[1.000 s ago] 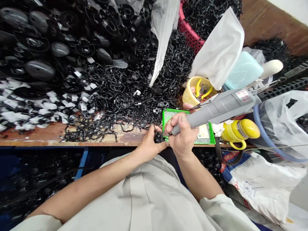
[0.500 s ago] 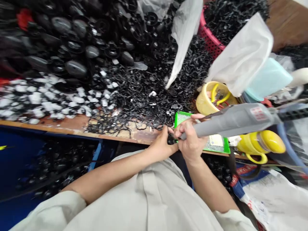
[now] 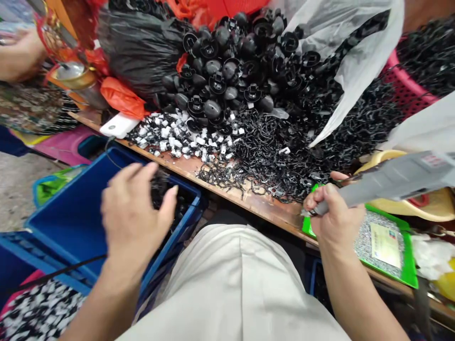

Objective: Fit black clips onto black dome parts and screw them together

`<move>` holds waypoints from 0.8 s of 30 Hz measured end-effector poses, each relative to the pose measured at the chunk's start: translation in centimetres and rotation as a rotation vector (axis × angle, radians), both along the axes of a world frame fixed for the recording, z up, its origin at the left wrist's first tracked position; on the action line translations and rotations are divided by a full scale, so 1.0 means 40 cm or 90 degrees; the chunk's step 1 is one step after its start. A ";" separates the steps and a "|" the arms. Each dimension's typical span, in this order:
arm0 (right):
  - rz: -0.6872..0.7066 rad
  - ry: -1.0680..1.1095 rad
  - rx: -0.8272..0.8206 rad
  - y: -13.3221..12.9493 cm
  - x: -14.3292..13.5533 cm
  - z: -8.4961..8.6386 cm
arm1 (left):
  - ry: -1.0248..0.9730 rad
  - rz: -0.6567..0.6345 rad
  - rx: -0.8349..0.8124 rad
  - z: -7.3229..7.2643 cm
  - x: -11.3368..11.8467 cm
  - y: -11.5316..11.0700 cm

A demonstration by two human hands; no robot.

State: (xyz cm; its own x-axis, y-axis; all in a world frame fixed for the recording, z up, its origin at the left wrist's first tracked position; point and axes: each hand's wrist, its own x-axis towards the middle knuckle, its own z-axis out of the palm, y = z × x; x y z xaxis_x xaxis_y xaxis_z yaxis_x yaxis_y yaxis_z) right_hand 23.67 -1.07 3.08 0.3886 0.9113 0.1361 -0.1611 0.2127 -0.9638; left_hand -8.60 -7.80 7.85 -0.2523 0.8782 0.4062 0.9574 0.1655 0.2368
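Note:
My right hand [image 3: 337, 215] is wrapped round the grey electric screwdriver [image 3: 394, 177], whose tip points left over the table edge. Under it lies a green tray [image 3: 408, 258] of small metal screws with a printed card [image 3: 386, 244] on top. Over the blue bin [image 3: 71, 208] hovers my left hand [image 3: 133, 213], slightly blurred, fingers and thumb apart and nothing visible in it. Black parts [image 3: 177, 203] lie in the bin, partly hidden by that hand. Small white-and-black parts [image 3: 185, 137] and thin black pieces [image 3: 270, 147] are heaped on the table.
Rounded black housings [image 3: 213, 90] pile up at the back beside a black plastic bag [image 3: 142, 42]. A pink basket [image 3: 408, 90] and a yellow tub [image 3: 437, 206] stand on the right. Another person's hand [image 3: 21, 54] shows at the far left.
My left hand has left the screwdriver tip and swung left over the blue bin, its fingers opening. The view has turned left. My right hand still holds the screwdriver.

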 end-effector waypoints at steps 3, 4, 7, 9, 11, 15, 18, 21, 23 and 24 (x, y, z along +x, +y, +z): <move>-0.029 -0.047 0.016 0.018 -0.009 -0.015 | 0.018 0.036 0.110 0.011 -0.036 -0.022; -0.045 -0.066 0.021 0.026 -0.007 -0.021 | -0.011 0.006 0.126 0.005 -0.026 -0.016; -0.083 -0.123 0.011 0.054 0.008 -0.041 | -0.143 -0.154 0.085 -0.042 0.055 0.039; -0.092 -0.153 -0.022 0.067 0.023 -0.052 | -0.204 -0.271 0.036 -0.086 0.133 0.100; -0.094 -0.173 -0.057 0.073 0.039 -0.061 | -0.232 -0.345 -0.017 -0.128 0.217 0.169; -0.084 -0.220 -0.090 0.071 0.064 -0.078 | -0.201 -0.399 -0.053 -0.171 0.372 0.306; -0.079 -0.256 -0.096 0.066 0.078 -0.093 | -0.141 -0.379 -0.059 -0.173 0.457 0.397; -0.070 -0.249 -0.090 0.052 0.089 -0.101 | -0.095 -0.348 -0.083 -0.168 0.506 0.461; -0.096 -0.235 -0.077 0.030 0.092 -0.099 | -0.083 -0.351 -0.088 -0.169 0.517 0.483; -0.122 -0.231 -0.068 0.016 0.092 -0.095 | -0.103 -0.362 -0.082 -0.171 0.516 0.487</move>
State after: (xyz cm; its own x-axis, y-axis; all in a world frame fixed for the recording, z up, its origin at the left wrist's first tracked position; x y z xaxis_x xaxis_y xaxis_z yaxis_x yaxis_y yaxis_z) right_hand 27.36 -0.44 -0.73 0.4966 0.8434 0.2049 0.2262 0.1021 -0.9687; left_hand 12.05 11.66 1.02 0.2213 0.9332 0.2831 0.8577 -0.3244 0.3990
